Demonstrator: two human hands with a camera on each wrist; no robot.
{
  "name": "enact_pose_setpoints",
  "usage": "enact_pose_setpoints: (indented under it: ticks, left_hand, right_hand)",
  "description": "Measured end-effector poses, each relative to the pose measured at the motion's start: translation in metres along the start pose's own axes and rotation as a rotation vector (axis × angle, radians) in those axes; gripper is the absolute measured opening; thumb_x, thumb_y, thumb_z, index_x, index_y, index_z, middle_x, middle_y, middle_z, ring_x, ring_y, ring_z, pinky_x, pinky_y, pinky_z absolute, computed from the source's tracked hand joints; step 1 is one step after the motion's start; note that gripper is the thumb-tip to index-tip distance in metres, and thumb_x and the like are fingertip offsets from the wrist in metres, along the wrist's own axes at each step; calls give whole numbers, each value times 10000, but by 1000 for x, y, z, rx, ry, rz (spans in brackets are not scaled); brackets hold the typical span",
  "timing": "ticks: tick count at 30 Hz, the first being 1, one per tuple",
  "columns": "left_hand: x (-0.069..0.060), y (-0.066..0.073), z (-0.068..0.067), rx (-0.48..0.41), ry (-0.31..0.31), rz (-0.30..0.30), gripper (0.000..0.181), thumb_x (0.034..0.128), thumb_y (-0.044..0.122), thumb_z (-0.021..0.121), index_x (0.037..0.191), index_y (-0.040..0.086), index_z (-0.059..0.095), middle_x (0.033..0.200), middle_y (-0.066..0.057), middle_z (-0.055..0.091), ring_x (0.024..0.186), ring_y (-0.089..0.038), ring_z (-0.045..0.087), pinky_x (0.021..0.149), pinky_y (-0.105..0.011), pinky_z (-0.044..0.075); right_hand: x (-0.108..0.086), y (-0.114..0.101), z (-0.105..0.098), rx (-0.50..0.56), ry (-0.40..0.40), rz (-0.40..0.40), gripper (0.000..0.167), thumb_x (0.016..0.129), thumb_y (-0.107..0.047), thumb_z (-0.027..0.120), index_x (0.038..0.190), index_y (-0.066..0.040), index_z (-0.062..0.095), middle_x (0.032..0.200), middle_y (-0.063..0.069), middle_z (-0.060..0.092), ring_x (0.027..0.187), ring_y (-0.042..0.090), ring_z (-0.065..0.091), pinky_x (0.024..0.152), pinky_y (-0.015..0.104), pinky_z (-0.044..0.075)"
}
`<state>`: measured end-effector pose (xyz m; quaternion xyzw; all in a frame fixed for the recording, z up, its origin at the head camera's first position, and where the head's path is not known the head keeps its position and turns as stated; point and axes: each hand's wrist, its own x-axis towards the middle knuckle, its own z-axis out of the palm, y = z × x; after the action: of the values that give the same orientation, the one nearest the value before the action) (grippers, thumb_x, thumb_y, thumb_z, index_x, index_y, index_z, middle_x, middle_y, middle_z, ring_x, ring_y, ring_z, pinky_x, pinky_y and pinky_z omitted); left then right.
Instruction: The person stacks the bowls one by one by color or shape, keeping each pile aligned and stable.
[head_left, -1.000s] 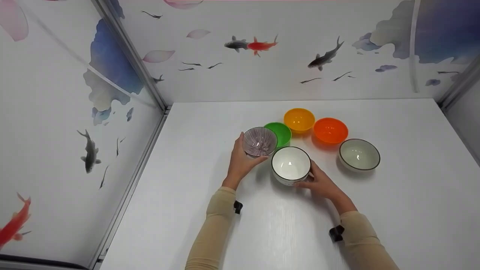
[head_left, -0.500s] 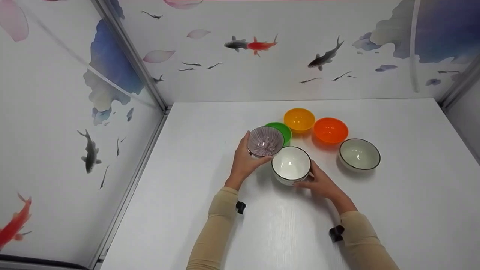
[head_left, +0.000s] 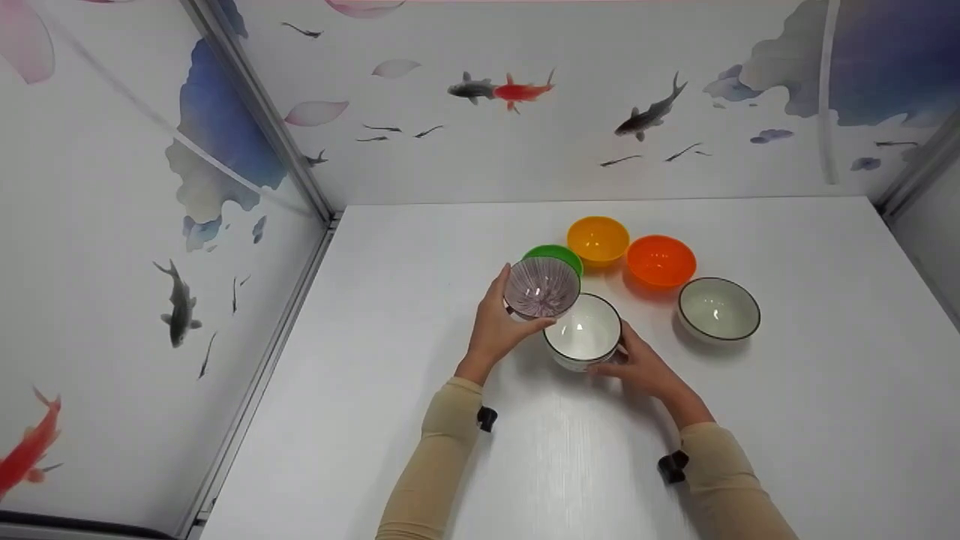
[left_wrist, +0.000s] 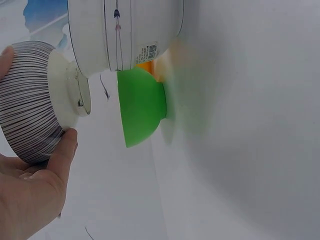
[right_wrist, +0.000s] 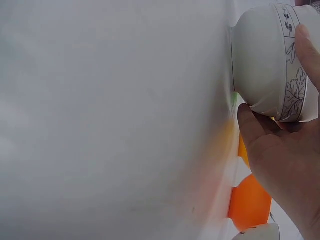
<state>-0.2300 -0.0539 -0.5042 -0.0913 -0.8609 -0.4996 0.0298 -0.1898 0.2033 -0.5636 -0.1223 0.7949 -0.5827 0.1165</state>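
Observation:
My left hand (head_left: pixel 499 328) holds a purple-striped bowl (head_left: pixel 543 288) by its side, thumb near and fingers on the far left. In the left wrist view the striped bowl (left_wrist: pixel 31 100) is lifted clear of the table, its foot ring showing. It overlaps the upper left rim of a white bowl (head_left: pixel 586 330) with a dark rim, which stands upright on the table. My right hand (head_left: pixel 649 366) grips that white bowl from its right side. The right wrist view shows a leaf-patterned band on the white bowl (right_wrist: pixel 267 65), with thumb and fingers around it.
Behind the striped bowl a green bowl (head_left: pixel 555 253) is partly hidden. A yellow bowl (head_left: pixel 598 241) and an orange bowl (head_left: pixel 661 261) stand at the back. A greyish-white dark-rimmed bowl (head_left: pixel 718 309) is on the right. Printed walls bound the white table (head_left: pixel 360 360).
My left hand has carried the striped bowl to the right, from beside the white bowl to partly over it. My right hand and the white bowl have stayed in place.

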Motion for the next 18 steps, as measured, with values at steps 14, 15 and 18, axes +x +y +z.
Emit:
enact_pose_setpoints:
  ticks: [14, 15, 18]
  left_hand:
    - [-2, 3, 8, -50, -13, 47, 1136, 695, 361, 911, 1572, 56, 257, 1596, -130, 364, 1441, -278, 414, 1129, -395, 451]
    - [-2, 3, 9, -47, -13, 46, 1137, 693, 363, 912, 1573, 64, 258, 1596, -123, 364, 1440, -272, 416, 1128, -388, 452]
    - [-2, 2, 11, -53, -10, 49, 1145, 684, 352, 919, 1574, 68, 257, 1597, -119, 366, 1437, -265, 419, 1128, -385, 452]
  right_hand:
    - [0, -1, 0, -5, -7, -2, 1028, 830, -165, 811, 1588, -31, 129, 1645, 202, 205, 1514, 400, 223, 1225, 568, 209]
    - [0, -1, 0, -4, -6, 1, 1033, 829, -170, 813, 1590, -38, 128, 1648, 196, 201, 1515, 396, 221, 1226, 566, 209]
    - [0, 0, -1, -10, -6, -1, 1036, 830, -178, 812, 1592, -43, 124, 1652, 196, 190, 1517, 401, 214, 1226, 568, 209]
